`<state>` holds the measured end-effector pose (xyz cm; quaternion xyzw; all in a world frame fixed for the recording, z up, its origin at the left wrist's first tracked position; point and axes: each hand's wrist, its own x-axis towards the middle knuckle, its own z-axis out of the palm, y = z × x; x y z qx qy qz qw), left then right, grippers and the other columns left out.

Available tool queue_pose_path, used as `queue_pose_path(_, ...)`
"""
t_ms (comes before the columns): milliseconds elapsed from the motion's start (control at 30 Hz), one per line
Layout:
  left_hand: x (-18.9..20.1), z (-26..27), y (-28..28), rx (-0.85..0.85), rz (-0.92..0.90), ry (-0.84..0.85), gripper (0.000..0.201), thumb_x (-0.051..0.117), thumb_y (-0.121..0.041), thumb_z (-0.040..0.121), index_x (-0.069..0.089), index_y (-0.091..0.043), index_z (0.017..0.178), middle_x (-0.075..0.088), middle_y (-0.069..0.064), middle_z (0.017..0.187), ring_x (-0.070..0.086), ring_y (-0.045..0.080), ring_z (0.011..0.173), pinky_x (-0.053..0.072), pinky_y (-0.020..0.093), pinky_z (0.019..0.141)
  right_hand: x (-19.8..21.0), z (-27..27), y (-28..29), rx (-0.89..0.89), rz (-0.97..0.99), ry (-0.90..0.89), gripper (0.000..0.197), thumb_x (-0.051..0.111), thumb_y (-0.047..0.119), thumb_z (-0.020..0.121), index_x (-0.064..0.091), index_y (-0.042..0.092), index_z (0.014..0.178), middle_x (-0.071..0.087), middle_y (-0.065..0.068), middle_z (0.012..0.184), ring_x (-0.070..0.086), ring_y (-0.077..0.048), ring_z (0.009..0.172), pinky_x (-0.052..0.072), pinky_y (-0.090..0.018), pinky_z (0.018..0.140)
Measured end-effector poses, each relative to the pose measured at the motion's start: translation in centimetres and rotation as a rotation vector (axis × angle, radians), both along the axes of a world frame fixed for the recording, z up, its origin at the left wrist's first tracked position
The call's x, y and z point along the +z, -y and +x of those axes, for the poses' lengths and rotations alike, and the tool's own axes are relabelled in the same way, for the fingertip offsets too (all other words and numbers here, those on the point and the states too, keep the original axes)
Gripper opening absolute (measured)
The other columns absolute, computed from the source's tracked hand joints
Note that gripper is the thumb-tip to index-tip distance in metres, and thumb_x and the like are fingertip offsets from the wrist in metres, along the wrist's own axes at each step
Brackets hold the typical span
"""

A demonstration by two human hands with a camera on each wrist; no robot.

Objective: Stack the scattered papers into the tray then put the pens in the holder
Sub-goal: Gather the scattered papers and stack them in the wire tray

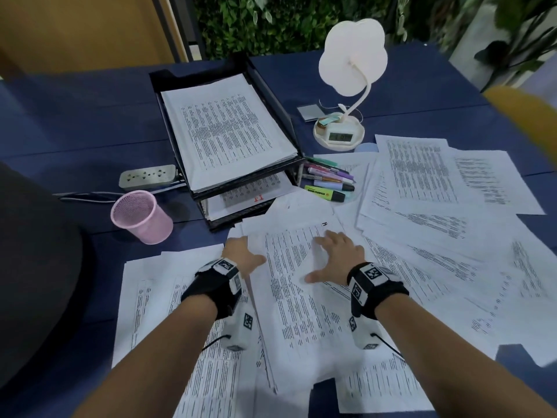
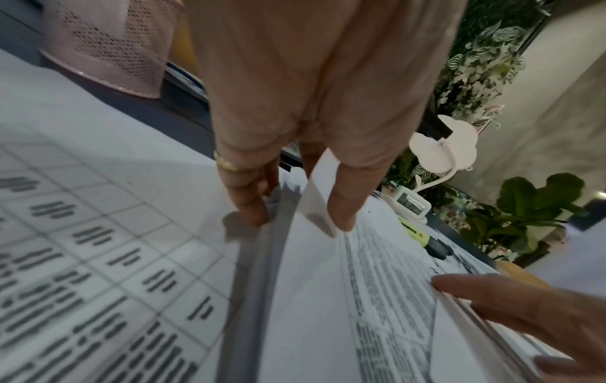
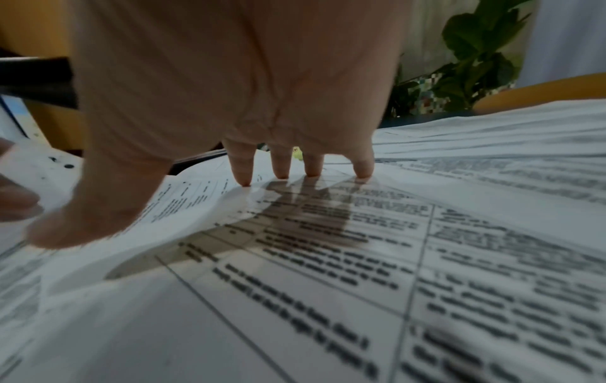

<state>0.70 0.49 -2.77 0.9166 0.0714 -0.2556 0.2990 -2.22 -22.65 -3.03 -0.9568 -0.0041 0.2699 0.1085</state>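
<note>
Printed papers point(image 1: 422, 188) lie scattered over the blue table. One loose sheaf point(image 1: 301, 303) lies in front of me. My left hand point(image 1: 245, 253) pinches its left edge, thumb on top and fingers point(image 2: 249, 207) under the sheets. On top of that sheaf rests my right hand point(image 1: 334, 257), spread flat, with its fingertips point(image 3: 282, 173) pressing down. The black stacked tray point(image 1: 272, 99) stands beyond, printed sheets point(image 1: 226, 131) in its top tier. Several highlighters and pens point(image 1: 328, 179) lie right of the tray, a yellow one point(image 2: 423, 238) nearest. The pink mesh holder point(image 1: 141, 217) stands empty at the left.
A white flower-shaped lamp with a clock base point(image 1: 339, 135) stands behind the pens, a grey card point(image 1: 310, 111) beside it. A power strip point(image 1: 147, 176) with its cable lies left of the tray. A dark chair back point(image 1: 30, 267) fills the left edge.
</note>
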Motion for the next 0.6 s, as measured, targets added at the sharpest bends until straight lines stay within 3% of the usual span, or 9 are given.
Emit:
queue_pose_path(67,0.1,-0.1,-0.5,0.147,-0.087,0.031,0.051,0.071,-0.021,0.079,0.044,-0.006,0.120,0.061,0.014,0.108,0.059,0.027,0.087,0.048,0.031,0.066,-0.1,-0.3,0.0,0.045,-0.023,-0.035,0.114,0.064,0.078,0.059,0.010,0.035,0.149,0.000,0.004,0.160,-0.001,-0.023,0.147,0.013,-0.059,0.114)
queue_pose_path(133,-0.3,-0.3,-0.9,0.301,-0.175,0.041,0.062,0.074,-0.020,0.078,0.035,-0.007,0.125,0.060,0.012,0.109,0.057,0.025,0.086,0.044,0.029,0.069,-0.3,-0.6,-0.2,0.086,-0.043,-0.058,0.119,0.066,0.077,0.056,0.005,0.036,0.150,-0.006,0.003,0.160,-0.007,-0.024,0.147,0.008,-0.063,0.113)
queue_pose_path(233,-1.1,-1.1,-1.1,0.372,-0.334,-0.062,0.059,0.081,-0.026,0.067,0.051,-0.010,0.115,0.063,0.009,0.112,0.061,0.025,0.096,0.052,0.037,0.085,-0.6,-1.2,-0.6,0.154,-0.078,-0.055,0.117,0.069,0.070,0.061,0.000,0.036,0.149,-0.011,0.002,0.159,-0.012,-0.025,0.146,0.006,-0.067,0.110)
queue_pose_path(300,-1.6,-1.7,-0.8,0.341,-0.430,-0.115,0.033,0.080,-0.027,0.066,0.065,-0.019,0.094,0.068,0.014,0.111,0.066,0.032,0.096,0.053,0.050,0.088,-0.7,-1.5,-0.9,0.165,-0.083,-0.046,0.113,0.070,0.063,0.066,-0.001,0.036,0.149,-0.012,0.002,0.159,-0.012,-0.024,0.146,0.007,-0.067,0.110)
queue_pose_path(333,-1.7,-2.0,-0.5,0.323,-0.433,-0.103,0.023,0.077,-0.023,0.072,0.066,-0.020,0.093,0.068,0.015,0.109,0.066,0.033,0.096,0.052,0.051,0.089,-0.8,-1.5,-1.0,0.161,-0.077,-0.044,0.111,0.069,0.061,0.067,0.000,0.035,0.149,-0.011,0.003,0.159,-0.012,-0.024,0.146,0.007,-0.067,0.110)
queue_pose_path(467,-1.1,-2.6,0.4,0.338,-0.379,0.065,0.033,0.061,-0.016,0.090,0.057,-0.011,0.123,0.065,0.010,0.117,0.062,0.027,0.101,0.050,0.034,0.089,-0.5,-1.7,-0.6,0.076,0.055,0.016,0.098,0.065,0.058,0.072,0.010,0.034,0.149,-0.001,0.004,0.159,0.000,-0.021,0.147,0.011,-0.064,0.111)
queue_pose_path(600,1.6,-2.8,-0.1,0.345,-0.392,0.260,0.040,0.052,-0.015,0.096,0.047,-0.012,0.135,0.060,0.008,0.124,0.056,0.023,0.109,0.040,0.026,0.085,0.3,-1.5,-0.1,-0.182,0.296,0.216,0.076,0.060,0.042,0.084,0.022,0.024,0.147,0.020,-0.003,0.155,0.023,-0.023,0.141,0.025,-0.050,0.113)
